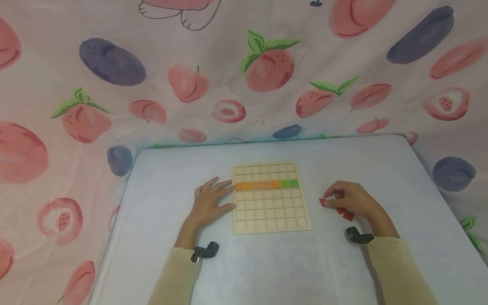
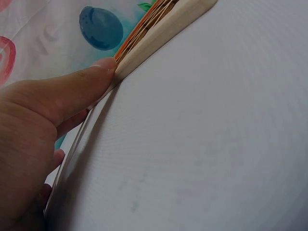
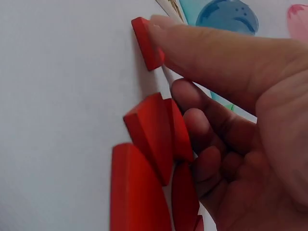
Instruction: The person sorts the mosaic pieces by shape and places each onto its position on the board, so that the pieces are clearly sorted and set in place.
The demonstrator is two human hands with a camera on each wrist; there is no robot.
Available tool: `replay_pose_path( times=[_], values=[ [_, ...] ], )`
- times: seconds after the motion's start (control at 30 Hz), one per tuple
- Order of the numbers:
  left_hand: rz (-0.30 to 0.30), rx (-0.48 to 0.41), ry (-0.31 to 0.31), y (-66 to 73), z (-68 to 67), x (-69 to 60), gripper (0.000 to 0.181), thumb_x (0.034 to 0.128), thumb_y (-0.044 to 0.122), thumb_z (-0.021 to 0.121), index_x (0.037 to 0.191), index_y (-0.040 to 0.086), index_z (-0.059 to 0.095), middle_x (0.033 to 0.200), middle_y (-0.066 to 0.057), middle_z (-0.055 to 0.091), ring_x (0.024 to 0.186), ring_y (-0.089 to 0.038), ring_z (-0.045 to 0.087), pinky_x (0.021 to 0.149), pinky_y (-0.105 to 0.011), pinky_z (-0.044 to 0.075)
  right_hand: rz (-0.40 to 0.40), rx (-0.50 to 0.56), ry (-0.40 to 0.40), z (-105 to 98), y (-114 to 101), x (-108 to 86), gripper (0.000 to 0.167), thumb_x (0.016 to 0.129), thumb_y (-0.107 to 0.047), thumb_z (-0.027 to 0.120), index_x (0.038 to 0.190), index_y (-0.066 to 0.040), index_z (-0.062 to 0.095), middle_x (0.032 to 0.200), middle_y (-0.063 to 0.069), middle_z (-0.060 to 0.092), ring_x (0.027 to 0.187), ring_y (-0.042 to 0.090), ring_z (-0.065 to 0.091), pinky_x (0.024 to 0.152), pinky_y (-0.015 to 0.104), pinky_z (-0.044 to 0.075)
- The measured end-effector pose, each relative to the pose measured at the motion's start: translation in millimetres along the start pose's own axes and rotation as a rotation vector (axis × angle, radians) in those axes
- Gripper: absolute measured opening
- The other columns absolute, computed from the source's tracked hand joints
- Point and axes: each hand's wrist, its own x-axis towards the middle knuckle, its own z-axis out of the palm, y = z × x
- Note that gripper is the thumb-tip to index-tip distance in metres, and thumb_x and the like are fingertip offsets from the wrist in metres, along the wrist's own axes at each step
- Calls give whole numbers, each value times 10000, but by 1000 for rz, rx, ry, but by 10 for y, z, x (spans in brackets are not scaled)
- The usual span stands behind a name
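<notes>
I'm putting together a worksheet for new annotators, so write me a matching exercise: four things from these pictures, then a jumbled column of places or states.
Things
1. Left grip
2. Right grip
3. Orange tiles
4. Green tiles

Places or states
A. Rightmost in their row on the board
B. Pinching a red piece
C. At the board's left edge
D. Filling the left part of a row on the board

Right pairs: 1-C, 2-B, 3-D, 4-A
</notes>
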Motion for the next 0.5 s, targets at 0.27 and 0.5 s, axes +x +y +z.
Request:
replay_pose_path(
  times=[0.27,0.5],
  values=[
    [1,-4,1,1,0,-1,630,905,576,688,1461,301,575,1566,82,500,1541,-323,293,1110,-607,261,-17,2,3,25,-6,-12,285,837,-261,843,1072,-154,722,756,66,577,559,212,580,476,339,495],
    [-3,-3,-1,-10,14,1,622,913,586,674,1463,311,571,1570,85,495,1545,-315,284,1112,-609,257,-44,0,-1,34,13,-6,263,860,-247,826,1076,-147,716,734,63,565,532,213,569,451,345,490]
  ],
)
